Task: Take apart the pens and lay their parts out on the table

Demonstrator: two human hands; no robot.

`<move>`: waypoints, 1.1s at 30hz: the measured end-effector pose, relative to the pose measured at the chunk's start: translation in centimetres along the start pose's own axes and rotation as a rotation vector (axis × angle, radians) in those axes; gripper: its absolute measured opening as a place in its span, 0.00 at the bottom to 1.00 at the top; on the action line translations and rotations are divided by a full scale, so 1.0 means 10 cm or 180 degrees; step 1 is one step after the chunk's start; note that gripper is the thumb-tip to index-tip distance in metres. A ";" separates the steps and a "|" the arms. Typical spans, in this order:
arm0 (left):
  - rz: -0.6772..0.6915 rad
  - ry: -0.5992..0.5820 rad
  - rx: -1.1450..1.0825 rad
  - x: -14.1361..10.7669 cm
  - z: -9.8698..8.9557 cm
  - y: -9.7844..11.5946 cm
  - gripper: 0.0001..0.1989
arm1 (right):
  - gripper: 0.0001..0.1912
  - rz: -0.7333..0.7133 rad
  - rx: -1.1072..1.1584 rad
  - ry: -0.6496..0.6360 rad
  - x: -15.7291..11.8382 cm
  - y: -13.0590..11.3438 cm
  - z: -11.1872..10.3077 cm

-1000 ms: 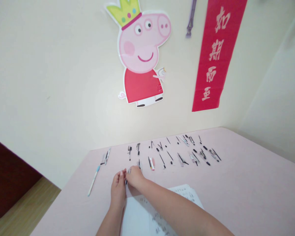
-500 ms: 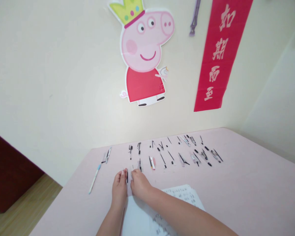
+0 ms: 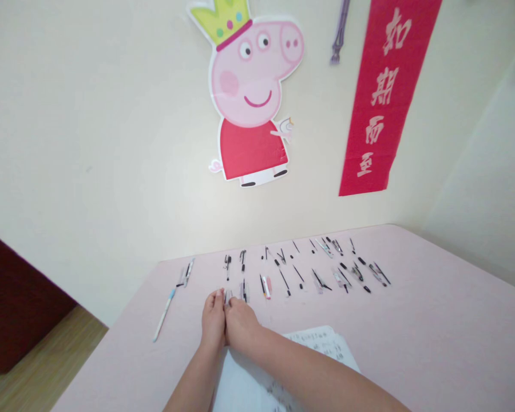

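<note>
My left hand (image 3: 213, 321) and my right hand (image 3: 241, 325) meet above the top of the notebook (image 3: 249, 383). The fingers of my left hand are closed on a thin dark pen part (image 3: 225, 297), mostly hidden by the fingers. My right hand is closed beside it, around a small clear plastic piece (image 3: 230, 296) of which only the end shows. Just beyond my right hand lies a black pen refill (image 3: 244, 289) with clear plastic next to it. A white pen with a blue end (image 3: 164, 316) rests to the left of my hands.
Two rows of pen parts, caps and refills run along the far side of the pink table (image 3: 433, 320). A pink-and-white piece (image 3: 266, 287) lies among them. Behind stands a wall with a cartoon pig cutout (image 3: 253, 103) and a red banner (image 3: 386, 103).
My hands have come together; a gap with the thin dark part and clear plastic showed between them before. The left hand moved slightly right. The laid-out parts stay in place.
</note>
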State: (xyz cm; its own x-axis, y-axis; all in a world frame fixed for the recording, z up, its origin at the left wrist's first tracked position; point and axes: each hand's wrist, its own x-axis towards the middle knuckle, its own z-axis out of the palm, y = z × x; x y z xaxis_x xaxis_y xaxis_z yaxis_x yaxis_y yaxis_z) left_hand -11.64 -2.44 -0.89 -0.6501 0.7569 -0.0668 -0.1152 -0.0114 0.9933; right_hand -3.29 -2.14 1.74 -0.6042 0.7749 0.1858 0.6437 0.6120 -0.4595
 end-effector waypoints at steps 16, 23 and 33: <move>0.0268 0.0048 -0.0388 0.11 -0.01 -0.08 0.16 | 0.09 -0.0420 -0.0881 0.0072 0.06 0.37 -0.10; 0.0309 0.0034 -0.0184 -0.01 0.01 0.00 0.21 | 0.10 -0.0479 -0.0954 0.0057 0.06 0.47 -0.06; 0.0403 -0.0190 0.0346 -0.09 -0.03 0.08 0.23 | 0.10 -0.0505 -0.0449 0.0319 -0.02 0.44 -0.16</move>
State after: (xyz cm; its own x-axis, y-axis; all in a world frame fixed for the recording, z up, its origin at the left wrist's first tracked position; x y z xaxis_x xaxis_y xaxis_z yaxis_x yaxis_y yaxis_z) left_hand -11.42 -3.31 -0.07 -0.6080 0.7915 0.0620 0.0487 -0.0407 0.9980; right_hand 0.46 0.67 1.07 -0.6578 0.6748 0.3346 0.6079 0.7380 -0.2930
